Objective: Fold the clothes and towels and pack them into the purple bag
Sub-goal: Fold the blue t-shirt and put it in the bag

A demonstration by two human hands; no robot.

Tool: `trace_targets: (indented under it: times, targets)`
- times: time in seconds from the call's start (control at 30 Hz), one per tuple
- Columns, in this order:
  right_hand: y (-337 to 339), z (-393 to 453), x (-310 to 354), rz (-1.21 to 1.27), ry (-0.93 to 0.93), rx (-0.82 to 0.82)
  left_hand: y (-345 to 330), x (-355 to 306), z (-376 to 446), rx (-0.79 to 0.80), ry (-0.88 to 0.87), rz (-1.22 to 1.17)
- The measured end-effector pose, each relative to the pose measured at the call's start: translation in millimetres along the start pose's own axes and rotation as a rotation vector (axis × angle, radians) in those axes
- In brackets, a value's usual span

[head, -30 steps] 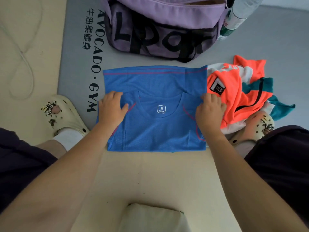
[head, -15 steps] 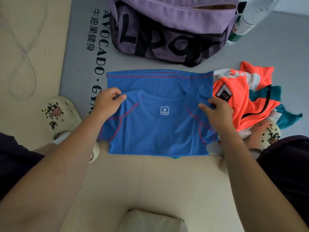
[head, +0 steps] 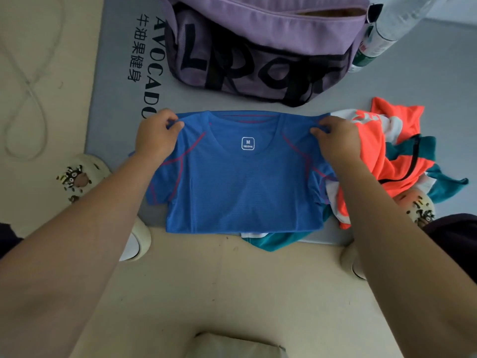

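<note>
So around you there's the grey mat point(head: 402, 81) with the "AVOCADO" lettering taking up the upper half of the frame, and the purple bag point(head: 260, 40) sits at the top centre of it, unzipped along the top, with a clear plastic bottle point(head: 384, 29) leaning right against its right end. Over on the right there's a messy pile of orange and teal clothes point(head: 389, 156), and it's pretty much touching the blue shirt point(head: 242, 187) on that side, a teal bit point(head: 278, 241) even pokes out from under the shirt's lower edge. A white cord point(head: 28, 83) loops on the beige floor at upper left, and your cream clogs point(head: 77, 177) sit at both edges of the frame. The shirt lies flat in the middle of the frame on the near edge of the mat, just below the bag, collar side up with the white "M" size label showing, pink seams running out to both short sleeves. Your left hand point(head: 157, 135) pinches the shoulder at the shirt's upper left corner, fingers curled round the fabric, and your right hand point(head: 338, 138) does the same at the upper right. Compared to a second ago, both your hands have moved up from flat on the folded shirt, and the collar half that was folded down now reaches the top edge.
</note>
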State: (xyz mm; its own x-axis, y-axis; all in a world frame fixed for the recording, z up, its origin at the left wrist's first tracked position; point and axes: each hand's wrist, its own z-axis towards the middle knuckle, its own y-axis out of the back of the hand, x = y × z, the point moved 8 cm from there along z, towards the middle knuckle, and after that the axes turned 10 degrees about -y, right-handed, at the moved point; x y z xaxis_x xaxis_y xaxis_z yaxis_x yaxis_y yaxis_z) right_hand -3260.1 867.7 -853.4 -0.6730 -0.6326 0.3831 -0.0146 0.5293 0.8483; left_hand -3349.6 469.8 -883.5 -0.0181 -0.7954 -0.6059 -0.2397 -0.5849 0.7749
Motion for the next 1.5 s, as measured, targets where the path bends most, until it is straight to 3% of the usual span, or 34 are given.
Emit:
trace_targets:
  times: [0.13, 0.27, 0.37, 0.43, 0.5, 0.57, 0.77, 0.83, 0.9, 0.97, 1.17, 1.3, 1.5]
  targets:
    - [-11.5, 9.1, 2.0, -0.118, -0.012, 0.072, -10.5, -5.6, -0.5, 0.078, 0.010, 0.089]
    - [-0.3, 0.9, -7.9, -0.034, -0.016, 0.015, -27.3, -56.5, -34.5, 0.044, -0.292, 0.327]
    - [4.3, -9.6, -20.5, -0.067, -0.025, 0.061, -79.2, -104.6, -82.5, 0.222, -0.550, 0.312]
    - [0.1, -15.3, -32.0, -0.224, -0.041, 0.215, -113.8, -116.9, -111.5, 0.368, -0.572, 0.338]
    - [-2.2, -23.7, -46.6, -0.497, -0.075, 0.413, -132.6, -112.5, -127.1, 0.428, -0.481, 0.370]
    - [11.4, -26.0, -57.7, -0.676, -0.113, 0.437, -137.8, -108.5, -132.4, 0.430, -0.414, 0.382]
    - [71.8, -48.9, -55.5, -0.381, -0.131, -0.193, -138.2, -111.2, -138.6, 0.513, -0.337, 0.277]
    - [69.7, -73.9, -76.7, -0.168, -0.219, -0.295, -130.9, -110.3, -143.3, 0.475, -0.295, 0.182]
    - [45.7, -97.7, -108.3, 0.097, -0.378, -0.230, -113.5, -104.8, -149.7, 0.310, -0.219, 0.089]
    - [6.2, -120.9, -136.0, 0.293, -0.525, -0.063, -92.4, -89.0, -161.2, 0.105, -0.074, 0.015]
    - [-63.0, -179.2, -162.0, 0.577, -0.647, 0.134, -65.1, 17.0, -221.1, -0.169, 0.750, -0.456]
    - [-73.9, -192.0, -164.6, 0.811, -0.758, 0.224, -45.2, 56.3, -240.3, -0.193, 0.794, -0.439]
    - [-66.7, -195.8, -161.1, 0.903, -0.780, 0.263, -58.8, 73.9, -248.7, 0.000, 0.803, -0.516]
